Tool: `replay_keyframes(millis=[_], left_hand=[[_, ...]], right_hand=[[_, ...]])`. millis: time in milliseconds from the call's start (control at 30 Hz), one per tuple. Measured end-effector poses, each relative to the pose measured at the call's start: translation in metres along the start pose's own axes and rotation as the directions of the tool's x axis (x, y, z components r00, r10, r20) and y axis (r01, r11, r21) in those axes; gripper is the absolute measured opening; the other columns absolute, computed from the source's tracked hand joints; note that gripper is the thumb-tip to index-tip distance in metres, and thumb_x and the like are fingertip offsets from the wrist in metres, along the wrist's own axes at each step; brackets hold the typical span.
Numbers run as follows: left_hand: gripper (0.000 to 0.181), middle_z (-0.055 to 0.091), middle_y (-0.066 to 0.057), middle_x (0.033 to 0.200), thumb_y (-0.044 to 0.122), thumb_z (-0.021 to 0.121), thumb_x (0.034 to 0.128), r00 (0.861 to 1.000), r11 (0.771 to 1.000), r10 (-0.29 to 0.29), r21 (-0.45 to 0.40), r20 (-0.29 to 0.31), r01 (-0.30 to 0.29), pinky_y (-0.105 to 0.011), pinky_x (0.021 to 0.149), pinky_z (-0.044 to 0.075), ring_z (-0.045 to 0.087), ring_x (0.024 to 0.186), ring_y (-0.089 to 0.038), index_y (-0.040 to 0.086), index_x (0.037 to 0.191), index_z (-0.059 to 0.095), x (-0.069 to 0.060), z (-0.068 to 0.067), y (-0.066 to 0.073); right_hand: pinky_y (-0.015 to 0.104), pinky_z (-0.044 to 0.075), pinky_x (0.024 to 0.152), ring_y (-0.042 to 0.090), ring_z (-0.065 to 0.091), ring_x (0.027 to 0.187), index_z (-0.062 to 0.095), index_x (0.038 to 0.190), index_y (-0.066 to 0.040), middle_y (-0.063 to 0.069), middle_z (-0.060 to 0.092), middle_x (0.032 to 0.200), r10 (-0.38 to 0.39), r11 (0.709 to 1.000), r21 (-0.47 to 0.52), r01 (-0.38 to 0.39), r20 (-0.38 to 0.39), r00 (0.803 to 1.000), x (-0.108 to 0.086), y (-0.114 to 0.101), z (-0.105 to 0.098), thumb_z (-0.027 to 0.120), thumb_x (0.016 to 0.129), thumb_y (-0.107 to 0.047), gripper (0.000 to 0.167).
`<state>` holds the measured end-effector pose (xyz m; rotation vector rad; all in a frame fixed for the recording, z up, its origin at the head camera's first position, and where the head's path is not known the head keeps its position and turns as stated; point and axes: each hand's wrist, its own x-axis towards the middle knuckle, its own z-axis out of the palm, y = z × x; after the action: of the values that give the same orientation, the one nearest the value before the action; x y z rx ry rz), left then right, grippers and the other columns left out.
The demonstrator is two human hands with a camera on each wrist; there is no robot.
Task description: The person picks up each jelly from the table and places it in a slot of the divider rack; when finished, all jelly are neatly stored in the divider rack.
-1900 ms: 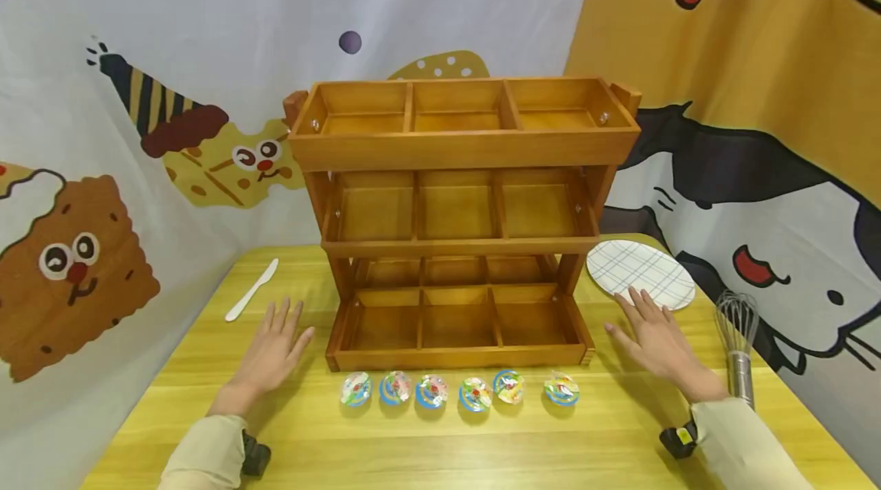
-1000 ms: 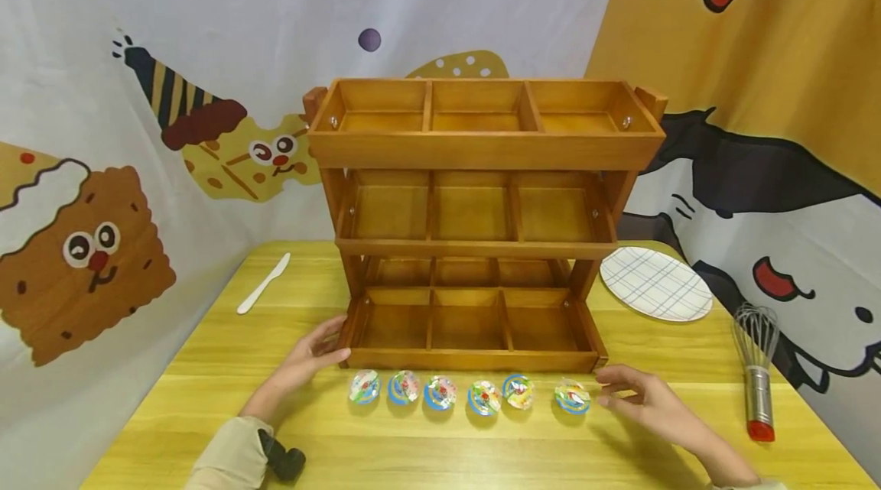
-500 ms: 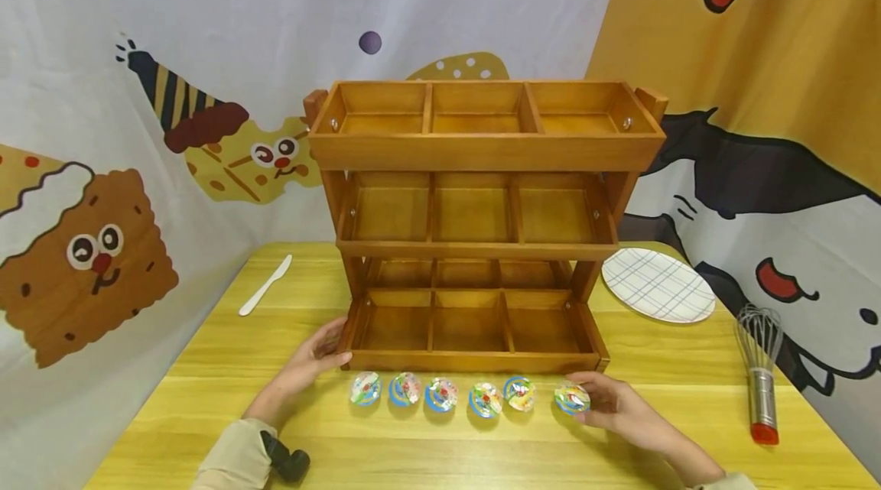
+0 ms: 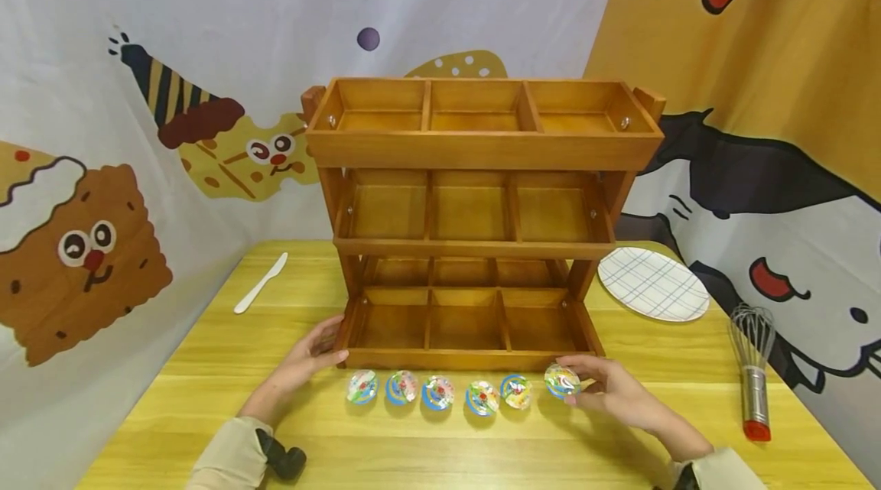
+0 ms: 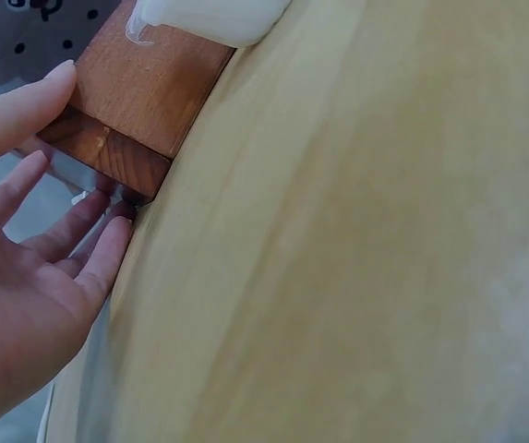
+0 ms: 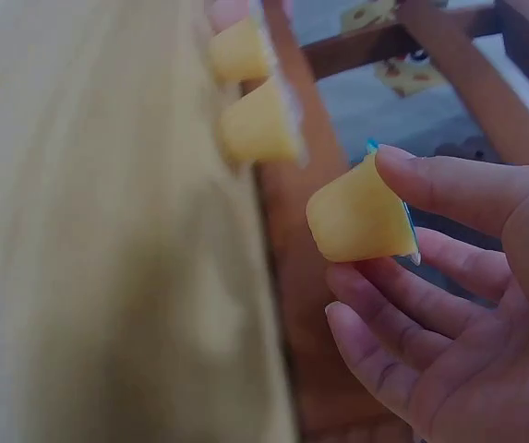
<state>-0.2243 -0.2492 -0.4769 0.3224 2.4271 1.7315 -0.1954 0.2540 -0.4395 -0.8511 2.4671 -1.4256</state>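
A wooden three-tier rack (image 4: 440,358) with divided compartments stands mid-table, and a row of small sealed cups (image 4: 482,398) lies in front of it. The right hand (image 4: 619,397) pinches the rightmost cup (image 4: 561,381) by its edge. In the right wrist view this cup (image 6: 356,217) is yellow, off the table, between the thumb and fingers of the right hand (image 6: 467,286). At the rack's lower left corner is the left hand (image 4: 303,360); in the left wrist view the thumb and fingers of the left hand (image 5: 42,268) curve round the wooden end (image 5: 107,152).
A white knife (image 4: 261,283) lies on the table (image 4: 413,459) left of the rack. On the right are a checked oval plate (image 4: 652,283) and a whisk (image 4: 755,383) with a red end. A printed cloth (image 4: 440,1) hangs behind.
Both hands have come in from the table's sides, the left to the rack's corner. The right has taken hold of the rightmost cup and raised it slightly, towards the rack.
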Motion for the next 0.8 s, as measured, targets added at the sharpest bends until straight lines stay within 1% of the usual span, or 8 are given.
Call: replay_keyframes(millis=[100, 167, 300, 400, 533, 667, 733, 800], left_hand=[[0.068, 0.028, -0.024, 0.14, 0.02, 0.059, 0.0843, 1.0, 1.0, 0.001, -0.004, -0.005, -0.001, -0.053, 0.098, 0.033, 0.03, 0.125, -0.044, 0.013, 0.14, 0.022, 0.0, 0.002, 0.0], [0.068, 0.028, -0.024, 0.14, 0.02, 0.059, 0.0845, 1.0, 1.0, 0.008, -0.002, -0.005, -0.008, -0.053, 0.098, 0.033, 0.03, 0.124, -0.045, 0.011, 0.141, 0.021, 0.001, 0.002, 0.0], [0.068, 0.028, -0.024, 0.14, 0.018, 0.06, 0.0839, 1.0, 1.0, 0.005, -0.022, -0.018, -0.005, -0.054, 0.099, 0.03, 0.03, 0.125, -0.044, 0.013, 0.14, 0.023, 0.003, 0.001, -0.002], [0.067, 0.026, -0.024, 0.141, 0.018, 0.06, 0.084, 1.0, 0.999, 0.003, -0.033, -0.016, -0.003, -0.055, 0.1, 0.028, 0.028, 0.126, -0.044, 0.013, 0.14, 0.023, 0.004, -0.001, -0.002], [0.067, 0.024, -0.024, 0.142, 0.019, 0.059, 0.0848, 1.0, 0.999, -0.001, -0.033, 0.0, 0.001, -0.056, 0.1, 0.028, 0.026, 0.127, -0.044, 0.015, 0.141, 0.022, 0.005, -0.003, -0.001], [0.068, 0.023, -0.022, 0.143, 0.021, 0.059, 0.0844, 1.0, 0.999, -0.022, -0.045, 0.003, 0.023, -0.056, 0.1, 0.028, 0.025, 0.128, -0.044, 0.016, 0.141, 0.021, 0.003, -0.002, 0.002], [0.069, 0.024, -0.023, 0.142, 0.02, 0.06, 0.0839, 1.0, 0.998, -0.025, -0.052, -0.001, 0.025, -0.056, 0.1, 0.027, 0.026, 0.128, -0.043, 0.015, 0.141, 0.021, 0.001, 0.0, 0.004], [0.069, 0.024, -0.023, 0.142, 0.02, 0.059, 0.084, 1.0, 0.998, -0.03, -0.053, 0.005, 0.03, -0.056, 0.101, 0.027, 0.026, 0.128, -0.043, 0.014, 0.141, 0.02, -0.002, 0.002, 0.004]], right_hand=[[0.024, 0.05, 0.073, 0.001, 0.057, 0.093, 0.048, 0.123, -0.002, 0.017, 0.06, 0.11, 0.005, 1.0, 0.012, -0.005, 0.023, 1.0, 0.015, -0.013, 0.0, 0.066, 0.079, -0.018, 0.05], [0.024, 0.05, 0.075, 0.004, 0.06, 0.091, 0.047, 0.123, -0.001, 0.019, 0.06, 0.109, 0.001, 0.999, 0.04, -0.002, 0.035, 0.999, 0.029, -0.023, 0.004, 0.066, 0.078, -0.018, 0.051], [0.022, 0.05, 0.078, 0.01, 0.061, 0.092, 0.048, 0.122, -0.001, 0.018, 0.061, 0.108, -0.01, 0.998, 0.066, 0.006, 0.056, 0.998, 0.067, -0.04, 0.019, 0.068, 0.077, -0.02, 0.053], [0.025, 0.05, 0.079, 0.017, 0.06, 0.094, 0.048, 0.123, -0.001, 0.018, 0.06, 0.11, 0.011, 0.995, 0.098, -0.019, 0.076, 0.997, 0.099, -0.054, 0.035, 0.068, 0.078, -0.019, 0.052], [0.032, 0.05, 0.08, 0.022, 0.058, 0.097, 0.05, 0.122, -0.005, 0.014, 0.06, 0.111, 0.091, 0.988, 0.113, -0.101, 0.089, 0.992, 0.147, -0.067, 0.06, 0.069, 0.076, -0.021, 0.052], [0.033, 0.048, 0.083, 0.019, 0.057, 0.098, 0.053, 0.12, -0.011, 0.009, 0.061, 0.109, 0.194, 0.973, 0.109, -0.202, 0.083, 0.978, 0.194, -0.075, 0.087, 0.072, 0.074, -0.023, 0.051], [0.033, 0.048, 0.083, 0.019, 0.057, 0.097, 0.053, 0.119, -0.01, 0.01, 0.061, 0.108, 0.218, 0.967, 0.119, -0.226, 0.077, 0.973, 0.213, -0.078, 0.104, 0.072, 0.073, -0.023, 0.051], [0.033, 0.048, 0.082, 0.02, 0.057, 0.097, 0.054, 0.119, -0.01, 0.011, 0.061, 0.109, 0.227, 0.967, 0.102, -0.233, 0.066, 0.972, 0.228, -0.076, 0.122, 0.073, 0.072, -0.023, 0.053]])
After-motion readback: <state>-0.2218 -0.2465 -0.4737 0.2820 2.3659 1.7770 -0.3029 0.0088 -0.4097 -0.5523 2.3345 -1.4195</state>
